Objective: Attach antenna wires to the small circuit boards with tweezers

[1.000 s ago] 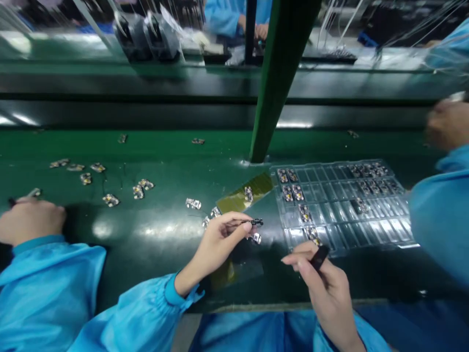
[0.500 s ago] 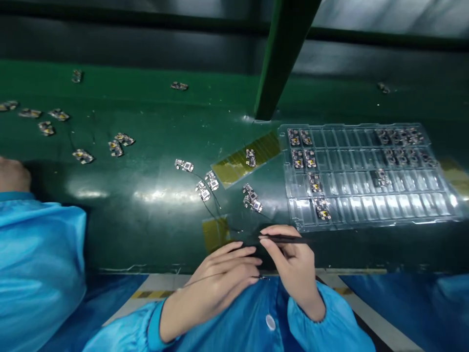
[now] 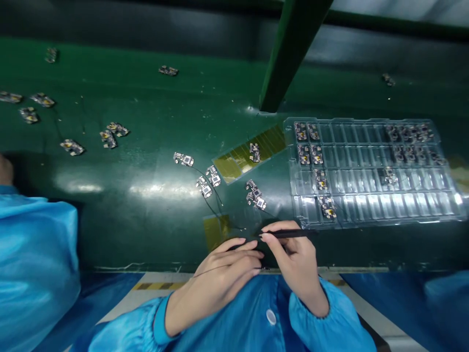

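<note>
My right hand is closed round dark tweezers, whose tip points left over the green table edge. Beside it, my left hand lies palm down, fingers stretched toward the tweezers; a thin dark cable runs across its back, its end by the fingertips. What is under the palm is hidden. Two overlapping circuit boards lie above the hands. Further left are a pair of boards with cables and a single board. Another board rests on a strip of yellow film.
A clear compartment tray at the right holds several boards. A green post rises behind the table. More boards are scattered at the left. A blue sleeve and part of another person's hand show at the left edge.
The view has shifted slightly, so the boards at the left sit further left and higher in the picture. Both hands keep nearly the same pose, with the tweezers still in my right hand.
</note>
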A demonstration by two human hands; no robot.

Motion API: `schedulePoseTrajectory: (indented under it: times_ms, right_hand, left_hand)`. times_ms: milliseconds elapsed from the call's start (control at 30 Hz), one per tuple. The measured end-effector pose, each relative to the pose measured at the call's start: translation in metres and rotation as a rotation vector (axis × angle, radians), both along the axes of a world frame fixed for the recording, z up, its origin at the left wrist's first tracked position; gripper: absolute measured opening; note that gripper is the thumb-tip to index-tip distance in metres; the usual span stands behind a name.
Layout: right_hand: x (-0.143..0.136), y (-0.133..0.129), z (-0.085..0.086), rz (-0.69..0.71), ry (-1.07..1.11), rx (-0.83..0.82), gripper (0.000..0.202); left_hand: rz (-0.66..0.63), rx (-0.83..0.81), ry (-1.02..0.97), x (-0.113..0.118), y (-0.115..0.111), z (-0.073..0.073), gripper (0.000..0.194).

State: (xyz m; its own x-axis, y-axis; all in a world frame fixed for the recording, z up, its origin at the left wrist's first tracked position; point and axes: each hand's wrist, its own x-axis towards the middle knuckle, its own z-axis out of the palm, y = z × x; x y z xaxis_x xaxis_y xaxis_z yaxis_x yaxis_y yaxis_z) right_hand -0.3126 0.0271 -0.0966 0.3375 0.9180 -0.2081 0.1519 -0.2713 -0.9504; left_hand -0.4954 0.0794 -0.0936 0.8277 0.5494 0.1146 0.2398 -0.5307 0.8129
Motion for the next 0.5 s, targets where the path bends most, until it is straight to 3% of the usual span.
schedulePoseTrajectory:
  times_ms: [367, 500]
  right_hand:
    - [-0.005, 0.002, 0.006, -0.159, 0.127, 0.066, 0.005]
    - [0.002, 0.000, 0.011, -0.266, 0.294, 0.177, 0.008]
  left_hand:
    - [-0.029, -0.095, 0.032, -0.004, -0.001, -0.006, 0.018]
    - [0.118, -0.228, -0.032, -0.003, 0.001, -0.003, 0.016]
